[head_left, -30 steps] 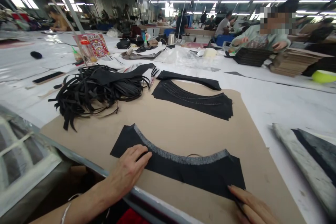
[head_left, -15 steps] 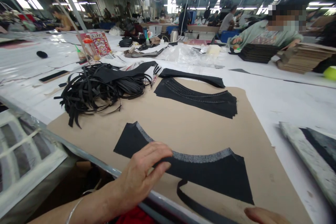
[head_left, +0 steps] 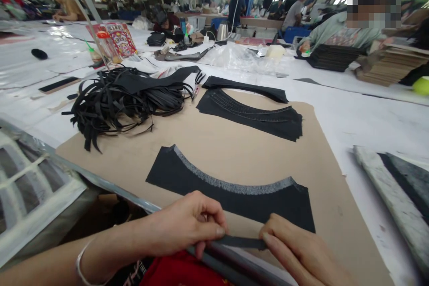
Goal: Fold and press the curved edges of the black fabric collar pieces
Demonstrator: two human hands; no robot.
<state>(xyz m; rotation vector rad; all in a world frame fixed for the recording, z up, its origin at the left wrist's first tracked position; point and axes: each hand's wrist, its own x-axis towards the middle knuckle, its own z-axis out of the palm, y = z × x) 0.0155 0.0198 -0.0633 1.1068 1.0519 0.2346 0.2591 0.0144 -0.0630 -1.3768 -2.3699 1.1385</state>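
Observation:
A narrow black strip [head_left: 243, 242] is stretched between my two hands near the table's front edge. My left hand [head_left: 197, 221] pinches its left end, thumb against fingers. At the other end my right hand [head_left: 291, 243] grips it, also closed. Just beyond the hands lies a curved black piece [head_left: 231, 196] of leather-like material, flat on a brown board [head_left: 174, 132]. Its concave far edge carries a grey, rough-looking band. Further back on the board rest stacked black curved pieces [head_left: 248, 116] with stitched lines, and a folded black piece [head_left: 244, 88] behind them.
A tangled heap of black strips [head_left: 124, 103] lies at the board's left rear. To the right is a pale slab [head_left: 385, 192] with dark material. A co-worker [head_left: 348, 27] sits across the table behind stacks of black pieces [head_left: 335, 57] and brown sheets [head_left: 392, 65].
My left hand has left the curved piece and come nearer me, now pinching the black strip. My right hand has come further into view. The strip, lying loose before, is now held between both.

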